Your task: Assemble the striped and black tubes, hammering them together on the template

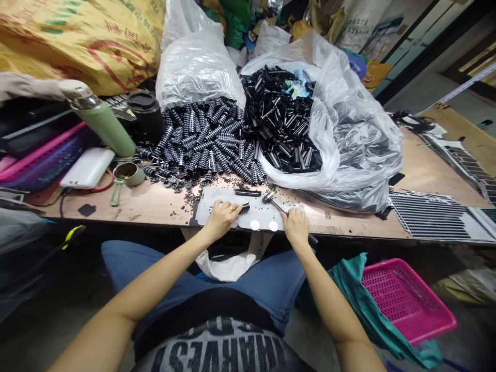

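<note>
In my right hand (296, 225) is a small hammer (279, 206). Its head lies over a light grey plate (211, 199) at the table's front edge, and the handle end sticks out below my palm. The fingers of my left hand (222, 219) are closed on a short black plastic part (245, 207) above the same plate. Just behind it lies another black strip-like part (248, 192). Two white round discs (254, 225) sit along the plate's near edge. My left fingers partly cover the part they hold.
Beyond the plate is a heap of black-and-white ridged rollers (209, 139). Right of it, an open clear plastic bag (349, 175) holds many black pieces (282, 119). At left stand a green bottle (103, 124), a white power bank (88, 168) and a small cup (132, 174). A pink basket (411, 299) is low right.
</note>
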Tool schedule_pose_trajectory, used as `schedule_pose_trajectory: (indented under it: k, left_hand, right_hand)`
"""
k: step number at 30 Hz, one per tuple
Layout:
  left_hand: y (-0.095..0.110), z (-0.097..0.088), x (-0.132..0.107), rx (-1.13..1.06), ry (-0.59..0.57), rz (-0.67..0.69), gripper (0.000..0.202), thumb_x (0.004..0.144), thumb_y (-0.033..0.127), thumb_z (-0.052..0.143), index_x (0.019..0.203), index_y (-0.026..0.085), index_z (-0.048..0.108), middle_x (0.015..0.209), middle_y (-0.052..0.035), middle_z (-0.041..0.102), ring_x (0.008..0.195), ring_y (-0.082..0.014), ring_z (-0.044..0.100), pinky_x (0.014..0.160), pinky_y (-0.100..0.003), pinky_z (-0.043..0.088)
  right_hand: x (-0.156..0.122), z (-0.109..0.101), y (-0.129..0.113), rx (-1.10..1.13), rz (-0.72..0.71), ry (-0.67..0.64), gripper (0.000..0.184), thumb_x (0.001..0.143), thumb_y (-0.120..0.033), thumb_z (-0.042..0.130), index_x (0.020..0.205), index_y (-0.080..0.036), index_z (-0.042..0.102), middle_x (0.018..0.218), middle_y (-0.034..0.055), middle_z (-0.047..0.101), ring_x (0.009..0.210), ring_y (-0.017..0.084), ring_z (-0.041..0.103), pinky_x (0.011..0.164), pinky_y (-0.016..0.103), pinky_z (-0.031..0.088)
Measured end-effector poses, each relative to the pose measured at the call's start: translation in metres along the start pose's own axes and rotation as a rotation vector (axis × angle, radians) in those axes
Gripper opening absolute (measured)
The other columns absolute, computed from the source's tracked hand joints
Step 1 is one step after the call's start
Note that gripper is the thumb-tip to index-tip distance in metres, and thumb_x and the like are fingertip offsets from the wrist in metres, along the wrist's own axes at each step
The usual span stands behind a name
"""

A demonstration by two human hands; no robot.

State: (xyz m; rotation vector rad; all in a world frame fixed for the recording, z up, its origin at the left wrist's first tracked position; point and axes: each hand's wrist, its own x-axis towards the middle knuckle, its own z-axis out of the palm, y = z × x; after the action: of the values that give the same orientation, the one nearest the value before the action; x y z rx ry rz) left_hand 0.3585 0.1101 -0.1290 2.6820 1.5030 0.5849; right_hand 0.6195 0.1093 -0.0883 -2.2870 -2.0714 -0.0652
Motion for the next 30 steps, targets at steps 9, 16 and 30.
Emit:
schedule_pose_trajectory:
  k: [9,16,30]
  left_hand:
    - [0.011,-0.001,-0.005,-0.037,-0.06,-0.095,0.047,0.093,0.01,0.033,0.135,0.022,0.05,0.124,-0.0136,0.062,0.119,-0.0279,0.052,0.103,-0.053,0.03]
    - [0.047,0.014,0.001,0.031,-0.072,-0.134,0.063,0.093,0.036,0.035,0.142,-0.004,0.032,0.148,-0.0262,0.033,0.143,-0.0331,0.02,0.115,-0.052,0.016]
    - [0.037,0.004,0.013,-0.035,-0.076,-0.249,0.036,0.09,0.008,0.034,0.118,0.008,0.055,0.106,-0.0173,0.064,0.101,-0.0262,0.059,0.087,-0.039,0.047]
  right_hand:
    - [-0.045,-0.013,-0.039,0.277,-0.172,-0.251,0.036,0.101,-0.038,0.025,0.088,-0.019,0.053,0.066,0.0027,0.061,0.058,0.017,0.059,0.056,0.025,0.032]
    - [-0.053,-0.059,-0.066,0.641,-0.288,-0.118,0.047,0.1,-0.048,0.016,0.081,-0.022,0.05,0.059,-0.0002,0.056,0.051,0.014,0.054,0.053,0.023,0.035]
    - [-0.034,-0.042,-0.06,0.254,-0.229,-0.17,0.043,0.101,-0.041,0.021,0.086,-0.021,0.056,0.066,0.0033,0.064,0.06,0.018,0.061,0.055,0.025,0.03]
